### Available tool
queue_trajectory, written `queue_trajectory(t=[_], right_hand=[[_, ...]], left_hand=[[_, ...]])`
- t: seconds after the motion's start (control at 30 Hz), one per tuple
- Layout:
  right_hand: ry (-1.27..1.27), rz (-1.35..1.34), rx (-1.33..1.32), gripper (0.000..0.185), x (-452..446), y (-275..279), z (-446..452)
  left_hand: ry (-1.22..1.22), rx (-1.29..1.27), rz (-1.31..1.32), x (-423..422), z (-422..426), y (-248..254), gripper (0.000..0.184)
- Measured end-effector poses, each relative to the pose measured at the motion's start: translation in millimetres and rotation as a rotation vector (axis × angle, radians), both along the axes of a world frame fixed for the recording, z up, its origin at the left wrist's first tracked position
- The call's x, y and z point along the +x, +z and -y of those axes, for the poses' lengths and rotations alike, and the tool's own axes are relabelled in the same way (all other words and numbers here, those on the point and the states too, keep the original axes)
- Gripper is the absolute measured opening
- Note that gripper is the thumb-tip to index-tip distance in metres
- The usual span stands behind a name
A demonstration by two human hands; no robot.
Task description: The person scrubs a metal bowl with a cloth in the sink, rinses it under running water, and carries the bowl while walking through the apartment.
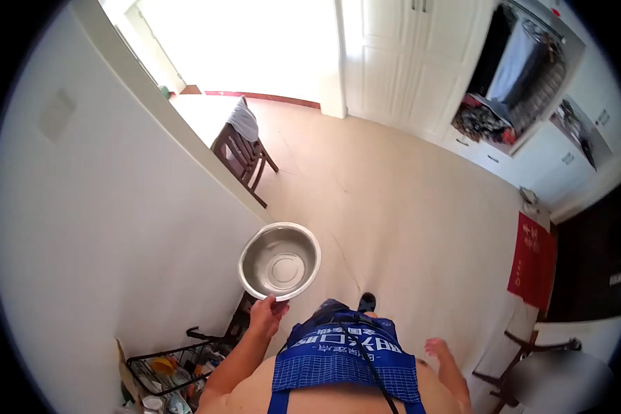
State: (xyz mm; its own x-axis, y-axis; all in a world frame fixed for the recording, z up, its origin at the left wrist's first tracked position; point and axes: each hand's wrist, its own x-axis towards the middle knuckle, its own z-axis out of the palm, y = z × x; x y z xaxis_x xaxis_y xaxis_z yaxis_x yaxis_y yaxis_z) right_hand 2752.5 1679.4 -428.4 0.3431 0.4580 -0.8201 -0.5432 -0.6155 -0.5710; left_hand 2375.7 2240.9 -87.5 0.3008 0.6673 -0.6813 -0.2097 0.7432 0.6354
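My left hand (pixel 268 316) grips the near rim of a round stainless steel basin (pixel 283 265), thumb over the edge. The basin is held out in front of me at the left, its inside facing up toward the camera, and only bare metal shows in it. At my right side hangs my right hand (pixel 436 348), away from the basin, with its fingers loosely apart and nothing seen in them. Between the hands is the blue apron (pixel 345 345) with white lettering that I wear.
A wall (pixel 117 207) runs along my left, with a black wire basket (pixel 165 366) of mixed items below. Ahead stands a wooden chair (pixel 245 152) with a cloth over it. White wardrobes (pixel 407 62), a red mat (pixel 533 259) and another chair (pixel 524 366) are on the right.
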Motion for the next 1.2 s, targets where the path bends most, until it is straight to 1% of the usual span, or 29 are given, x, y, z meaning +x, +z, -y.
queue_trajectory(t=[0.03, 0.07, 0.1, 0.13, 0.17, 0.2, 0.27, 0.3, 0.33, 0.37, 0.4, 0.43, 0.47, 0.5, 0.53, 0.57, 0.6, 0.63, 0.67, 0.7, 0.73, 0.77, 0.8, 0.87, 0.93, 1.0, 1.03, 1.1, 1.2], right_hand=[[-0.164, -0.121, 0.039, 0.018, 54, -21, -4], [0.048, 0.209, -0.004, 0.017, 89, 7, -43], [0.24, 0.554, -0.115, 0.016, 128, 28, -80], [0.165, 0.582, -0.092, 0.015, 148, 68, -120], [0.092, 0.611, -0.065, 0.014, 166, 116, -165], [0.021, 0.641, -0.037, 0.014, 183, 170, -215], [0.022, 0.692, -0.054, 0.014, 230, 185, -291], [-0.017, 0.712, -0.104, 0.014, 231, 191, -298], [-0.007, 0.722, -0.098, 0.014, 241, 184, -314], [0.09, 0.72, -0.031, 0.014, 263, 169, -344], [0.16, 0.692, 0.036, 0.014, 254, 164, -343], [0.119, 0.582, -0.005, 0.014, 238, 163, -355], [0.093, 0.476, -0.057, 0.014, 228, 172, -381], [0.165, 0.451, -0.006, 0.012, 221, 184, -389], [0.233, 0.419, -0.002, 0.012, 223, 189, -404], [0.315, 0.398, -0.031, 0.012, 223, 187, -421], [0.381, 0.39, -0.034, 0.012, 217, 184, -422], [0.466, 0.404, -0.026, 0.012, 221, 177, -428], [0.565, 0.437, -0.006, 0.013, 233, 160, -430], [0.729, 0.536, 0.087, 0.013, 245, 132, -426], [0.948, 0.733, 0.298, 0.013, 258, 92, -417], [1.116, 0.945, 0.501, 0.014, 274, 55, -407], [1.215, 1.12, 0.685, 0.015, 291, 19, -398], [1.199, 0.784, 0.372, 0.014, 339, -17, -409], [1.181, 0.657, 0.214, 0.013, 370, 16, -465], [1.123, 0.587, 0.11, 0.013, 408, 37, -526], [1.093, 0.555, 0.07, 0.012, 426, 56, -563], [1.045, 0.503, 0.017, 0.012, 462, 79, -634], [0.885, 0.365, -0.147, 0.012, 508, 127, -744]], left_hand=[[-0.027, 0.011, 0.017, 3, -7, -1, 0.017], [-0.033, 0.032, 0.044, 27, -22, -4, 0.017], [-0.023, 0.036, 0.035, 30, -25, 4, 0.014], [-0.002, 0.046, 0.046, 39, -33, 5, 0.014], [0.04, 0.048, 0.04, 61, -51, 1, 0.013], [0.046, 0.033, 0.015, 63, -55, 6, 0.012], [0.106, 0.049, -0.001, 94, -84, -2, 0.012], [0.117, 0.046, -0.046, 99, -87, 3, 0.012], [0.129, 0.047, -0.037, 109, -97, 3, 0.012], [0.114, 0.04, -0.061, 130, -125, -7, 0.012], [0.075, 0.045, -0.106, 134, -135, -1, 0.013], [0.085, 0.048, -0.091, 146, -155, -4, 0.013], [0.067, 0.045, -0.126, 162, -181, -17, 0.013], [0.025, 0.047, -0.181, 164, -193, -16, 0.014], [0.043, 0.046, -0.172, 183, -203, 3, 0.014], [0.086, 0.023, -0.188, 211, -233, 27, 0.014], [0.09, 0.009, -0.216, 217, -241, 48, 0.014], [0.116, 0.077, -0.14, 220, -253, 33, 0.014], [0.136, 0.079, -0.143, 229, -268, 31, 0.014], [0.129, 0.098, -0.104, 237, -281, 31, 0.013], [0.125, 0.121, -0.064, 245, -294, 32, 0.013], [0.131, 0.127, -0.026, 248, -302, 34, 0.013], [0.154, 0.129, -0.031, 255, -313, 35, 0.013], [0.193, 0.148, -0.012, 271, -331, 37, 0.014], [0.235, 0.164, -0.029, 289, -347, 34, 0.014], [0.277, 0.183, -0.047, 302, -362, 29, 0.015], [0.295, 0.187, -0.042, 310, -370, 28, 0.015], [0.363, 0.196, -0.051, 327, -383, 28, 0.015], [0.426, 0.186, -0.075, 357, -402, 40, 0.016]])
